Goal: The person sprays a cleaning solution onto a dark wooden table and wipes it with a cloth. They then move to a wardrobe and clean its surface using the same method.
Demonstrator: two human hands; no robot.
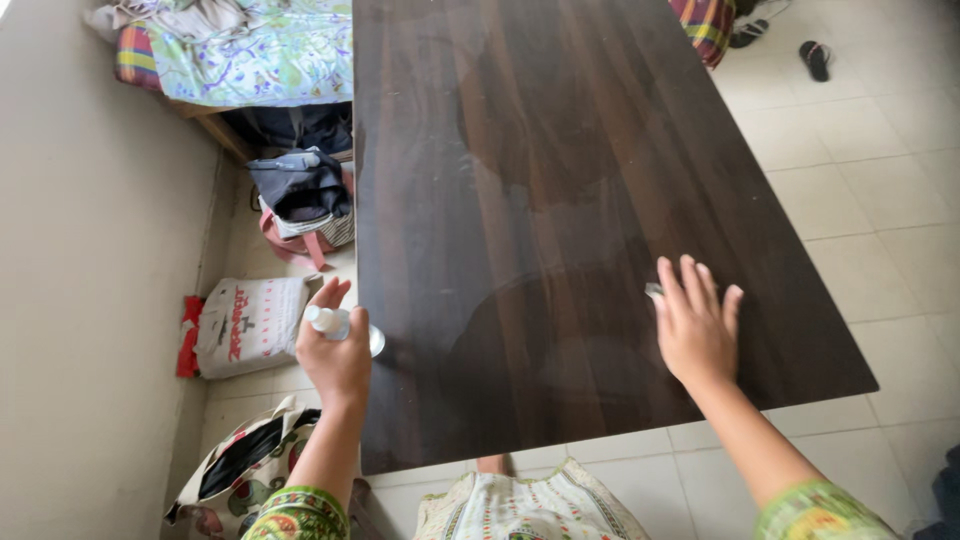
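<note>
- Left hand (335, 360) raised at the dark bench's (560, 200) left edge, grip clamped around a small clear bottle (340, 325).
- Right hand (695, 325) flat, fingers together, pressing a barely visible cloth (653, 291) onto the bench.

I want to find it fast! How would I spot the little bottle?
Find the big dark wooden table and go to its near left edge. There the left hand holds a small clear bottle lying sideways. It is the only see-through thing, unlike the printed bags on the floor.
</note>
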